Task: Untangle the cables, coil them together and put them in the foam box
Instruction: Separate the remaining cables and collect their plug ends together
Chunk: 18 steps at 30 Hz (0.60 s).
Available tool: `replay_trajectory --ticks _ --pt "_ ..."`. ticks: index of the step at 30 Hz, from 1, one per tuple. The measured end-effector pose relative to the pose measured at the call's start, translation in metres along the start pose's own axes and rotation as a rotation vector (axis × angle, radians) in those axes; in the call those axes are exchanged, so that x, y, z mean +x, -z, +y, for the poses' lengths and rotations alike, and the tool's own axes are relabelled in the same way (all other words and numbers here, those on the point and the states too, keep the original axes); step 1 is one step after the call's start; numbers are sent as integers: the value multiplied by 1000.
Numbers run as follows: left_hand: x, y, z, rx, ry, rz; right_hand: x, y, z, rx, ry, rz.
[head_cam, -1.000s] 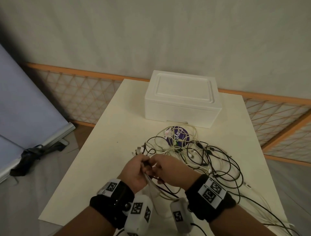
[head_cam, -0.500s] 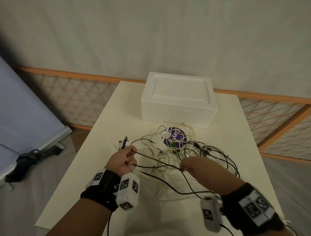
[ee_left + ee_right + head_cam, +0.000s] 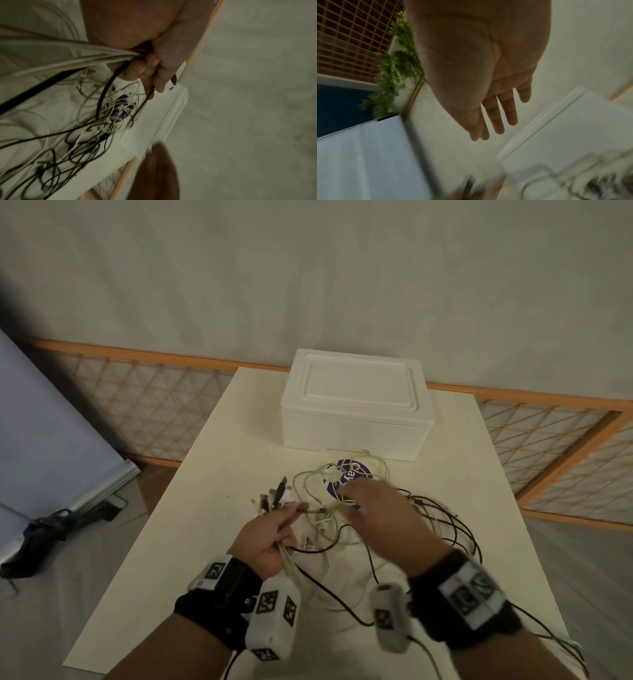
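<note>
Left hand [image 3: 270, 534] grips cables [image 3: 346, 529]; flat, empty right hand [image 3: 380, 518] hovers above them.

Cables sorted at the table's near edge
A bundle of cable ends [image 3: 274, 501] is gripped by the left hand [image 3: 270, 537]; the right hand [image 3: 383, 518] is held flat over the tangled cables [image 3: 442, 518], the closed foam box [image 3: 356, 416] set at the far edge.

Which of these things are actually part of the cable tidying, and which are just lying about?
Part of the job:
- tangled cables
- cable ends gripped in the left hand
- right hand, open over the pile
- foam box, lid on

Just lying about:
- purple disc under the cables
- lattice screen
- blue board
</note>
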<state>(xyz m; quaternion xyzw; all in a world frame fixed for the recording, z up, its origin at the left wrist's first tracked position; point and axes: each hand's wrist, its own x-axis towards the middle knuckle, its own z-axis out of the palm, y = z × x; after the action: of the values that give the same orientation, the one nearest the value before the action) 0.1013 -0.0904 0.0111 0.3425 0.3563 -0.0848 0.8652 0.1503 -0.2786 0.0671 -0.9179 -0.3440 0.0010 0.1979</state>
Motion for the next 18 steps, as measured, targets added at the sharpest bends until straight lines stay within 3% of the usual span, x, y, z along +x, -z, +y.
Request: replay_trajectory --ticks 2,3,6,11,16,18 --pt "-6 -6 0 -5 -23 -15 9 -21 -34 47 4 -208" --pt "-8 -7 1 3 -40 -9 12 -30 -42 60 3 -245" --pt "-13 1 6 31 -77 18 19 -46 -43 117 -23 -185" --pt "-16 8 3 -31 -65 36 21 -50 -42 57 116 -173" --pt "-16 9 5 -80 -34 24 14 -39 -39 365 -63 -193" --pt "-16 9 6 -120 -27 42 13 -35 -37 385 -101 -156"
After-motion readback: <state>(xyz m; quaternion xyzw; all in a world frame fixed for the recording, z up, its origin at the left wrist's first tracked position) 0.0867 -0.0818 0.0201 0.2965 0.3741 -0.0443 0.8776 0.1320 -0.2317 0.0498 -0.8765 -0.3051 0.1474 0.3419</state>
